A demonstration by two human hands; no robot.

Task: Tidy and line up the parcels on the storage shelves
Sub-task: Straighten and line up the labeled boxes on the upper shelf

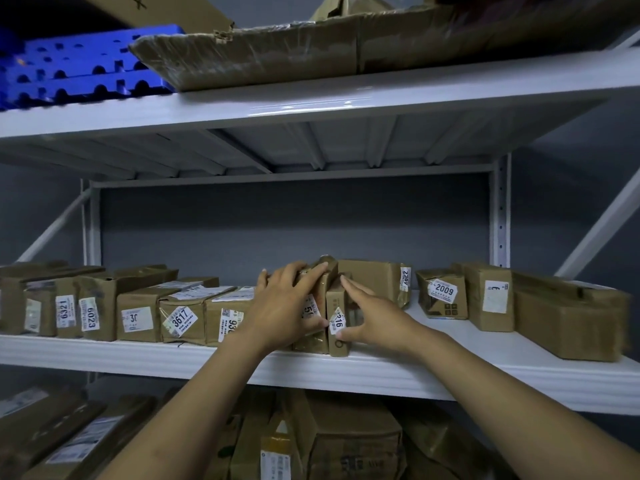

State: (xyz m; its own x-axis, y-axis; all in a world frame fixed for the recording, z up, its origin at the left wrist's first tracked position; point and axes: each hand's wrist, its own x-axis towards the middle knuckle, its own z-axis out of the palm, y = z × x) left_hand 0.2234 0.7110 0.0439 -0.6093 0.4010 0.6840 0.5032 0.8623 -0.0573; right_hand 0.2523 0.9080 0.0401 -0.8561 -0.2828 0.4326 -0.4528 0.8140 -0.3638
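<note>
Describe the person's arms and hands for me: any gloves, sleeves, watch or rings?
Both are bare. The left hand and right hand wear no gloves, and no rings show. The left forearm and right forearm are uncovered up to the frame edge: no sleeves, watch or wristband in view.

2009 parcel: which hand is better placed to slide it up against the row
Right. The right hand lies nearest the 2009 parcel, with bare shelf between; the left hand grips a taped parcel farther left.
</note>
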